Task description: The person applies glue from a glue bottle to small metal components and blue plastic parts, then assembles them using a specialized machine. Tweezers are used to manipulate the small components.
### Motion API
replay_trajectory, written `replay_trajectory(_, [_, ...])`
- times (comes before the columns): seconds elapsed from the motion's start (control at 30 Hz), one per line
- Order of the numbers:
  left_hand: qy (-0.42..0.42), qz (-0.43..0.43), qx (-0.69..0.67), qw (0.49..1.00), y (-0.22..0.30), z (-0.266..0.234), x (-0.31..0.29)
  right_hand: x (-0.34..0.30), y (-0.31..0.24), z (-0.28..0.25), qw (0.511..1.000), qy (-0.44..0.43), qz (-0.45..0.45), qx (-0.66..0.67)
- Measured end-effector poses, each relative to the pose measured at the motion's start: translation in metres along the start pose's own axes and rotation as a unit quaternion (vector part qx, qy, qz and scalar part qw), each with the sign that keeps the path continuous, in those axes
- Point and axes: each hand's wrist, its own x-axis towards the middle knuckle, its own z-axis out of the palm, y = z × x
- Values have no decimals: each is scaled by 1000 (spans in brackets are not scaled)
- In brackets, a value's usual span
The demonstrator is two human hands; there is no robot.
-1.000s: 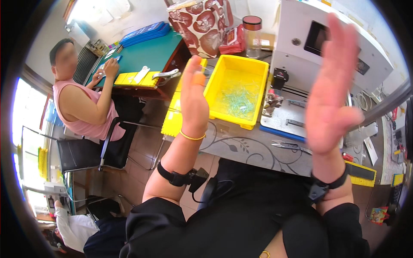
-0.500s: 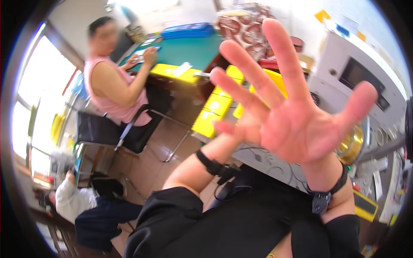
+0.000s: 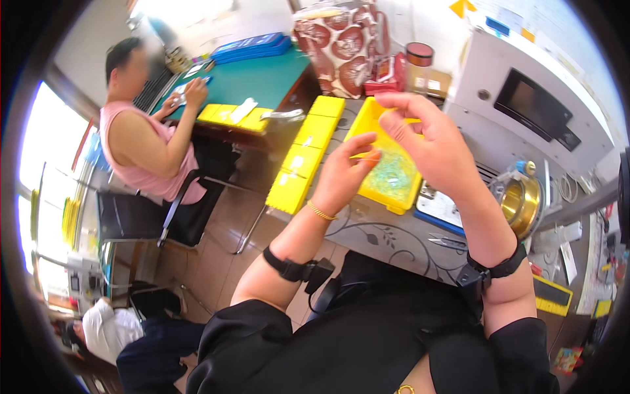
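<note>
Both my hands are raised over a yellow bin on the grey patterned table. Small clear-green pieces lie inside the bin. My left hand is by the bin's left side, its fingers half bent and the thumb apart from them. Over the bin's right side, my right hand has loosely curved fingers, with a gap between thumb and forefinger. Nothing shows in either hand. Part of the bin is hidden behind them. A black strap with a small device circles each forearm.
Yellow boxes line the table's left edge. At right stand a grey machine and a gold ring-shaped part. A silver hand tool lies near the table's front edge. A person in pink sits at a green table.
My right hand, spread wide and close to the camera before, has lowered with its fingers bent. My left hand now shows beside the bin, whose contents have come into view. The view has shifted slightly.
</note>
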Motion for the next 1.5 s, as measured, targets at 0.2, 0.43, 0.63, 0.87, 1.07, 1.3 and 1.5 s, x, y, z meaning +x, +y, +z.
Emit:
replay_trajectory(0.2, [20, 30, 40, 999, 9, -5, -11, -20, 29, -9, 946, -61, -97, -304])
replay_trajectory(0.43, [17, 58, 125, 990, 17, -11, -15, -12, 23, 2, 960, -106, -46, -257])
replay_trajectory(0.63, [27, 59, 133, 989, 28, -18, -16, -8, 40, 5, 942, -17, -133, -306])
replay_trajectory(0.87, [52, 34, 120, 991, 15, -22, -19, -5, 79, -1, 823, 7, -228, -521])
replay_trajectory(1.07, [63, 30, 78, 995, 7, -29, -20, 4, 45, -8, 845, -42, -107, -522])
replay_trajectory(1.3, [83, 24, 46, 995, 8, -23, -22, 1, 44, -12, 859, -59, -83, -502])
replay_trajectory(1.5, [108, 47, 11, 993, 12, -4, -38, -27, 26, -40, 900, 23, -131, -415])
